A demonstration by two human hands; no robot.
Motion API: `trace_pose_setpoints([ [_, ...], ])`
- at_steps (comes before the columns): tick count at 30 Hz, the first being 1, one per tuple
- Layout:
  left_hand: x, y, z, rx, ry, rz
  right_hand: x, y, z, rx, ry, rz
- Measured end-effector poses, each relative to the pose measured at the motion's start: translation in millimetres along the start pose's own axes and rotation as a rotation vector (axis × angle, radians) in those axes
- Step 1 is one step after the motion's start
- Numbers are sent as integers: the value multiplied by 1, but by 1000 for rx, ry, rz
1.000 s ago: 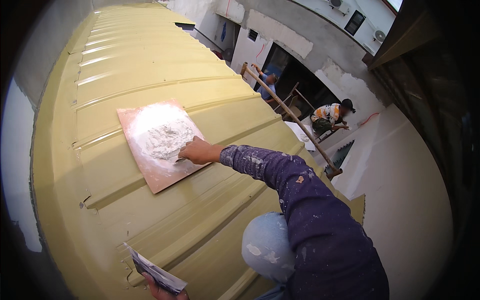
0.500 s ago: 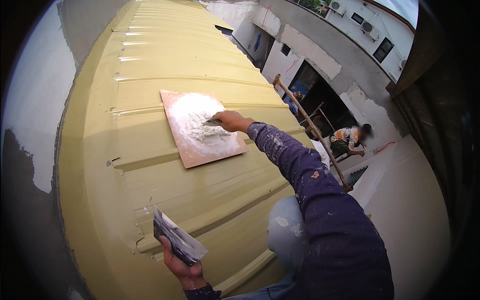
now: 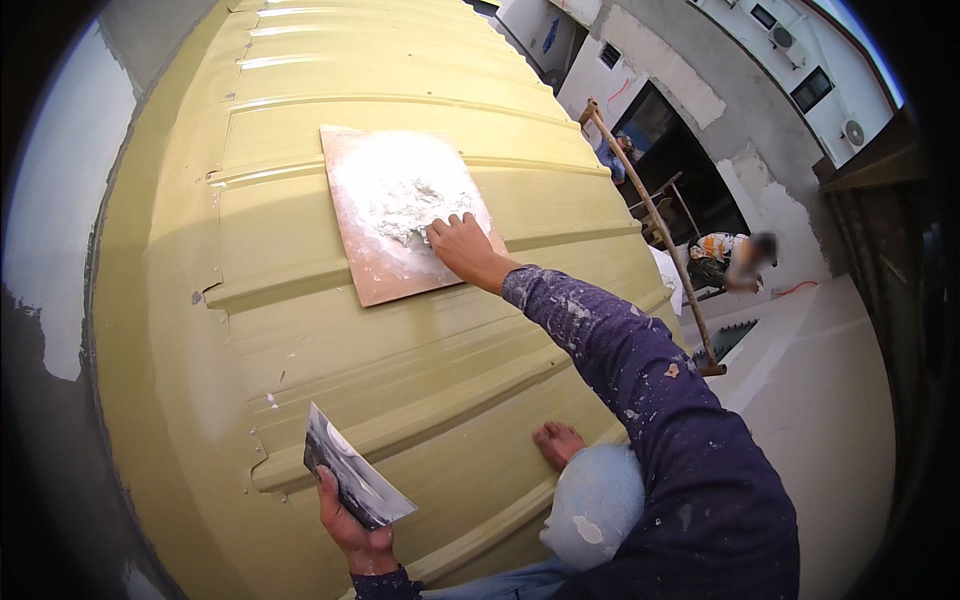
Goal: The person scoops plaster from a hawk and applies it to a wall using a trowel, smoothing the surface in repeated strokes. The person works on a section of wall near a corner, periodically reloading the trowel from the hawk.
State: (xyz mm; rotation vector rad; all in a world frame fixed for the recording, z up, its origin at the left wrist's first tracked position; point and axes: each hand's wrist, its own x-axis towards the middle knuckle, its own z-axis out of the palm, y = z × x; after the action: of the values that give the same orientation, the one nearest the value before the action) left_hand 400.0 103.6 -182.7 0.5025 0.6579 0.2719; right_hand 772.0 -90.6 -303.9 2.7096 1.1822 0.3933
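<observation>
My right hand [image 3: 462, 250] is closed on a small scraper, mostly hidden by the fingers, at a heap of white compound [image 3: 395, 200] on a square pinkish board [image 3: 370, 280]. The board lies on a ribbed yellow metal roof [image 3: 260, 380]. Low at the left, my left hand [image 3: 350, 530] grips a broad flat metal blade [image 3: 355, 470], smeared dark on its face and held tilted above the roof.
My bare foot [image 3: 560, 440] rests on the roof beside my knee. Beyond the right edge stand a wooden ladder-like frame [image 3: 657, 225], a crouching worker [image 3: 720, 260] and another person [image 3: 612, 155]. A grey-and-white wall [image 3: 60, 250] borders the left side.
My left hand has come up further into view with the blade. My right hand has shifted over the compound, its fingers now bent down into it. My bare foot has come into view.
</observation>
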Motion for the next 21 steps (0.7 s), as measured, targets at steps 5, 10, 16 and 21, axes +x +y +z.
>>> trace_pose_setpoints([
  [5,-2,1,-3,-37,-62,-42,-12,6,-8,149,-123,-84],
  [10,-1,-7,-2,29,34,-19,1,17,-9,335,73,0],
  [16,6,-7,-22,-15,-193,-194,4,19,-6,387,-109,-106],
  [21,16,-2,-36,46,-269,-293,1,24,-4,411,-121,-139],
])
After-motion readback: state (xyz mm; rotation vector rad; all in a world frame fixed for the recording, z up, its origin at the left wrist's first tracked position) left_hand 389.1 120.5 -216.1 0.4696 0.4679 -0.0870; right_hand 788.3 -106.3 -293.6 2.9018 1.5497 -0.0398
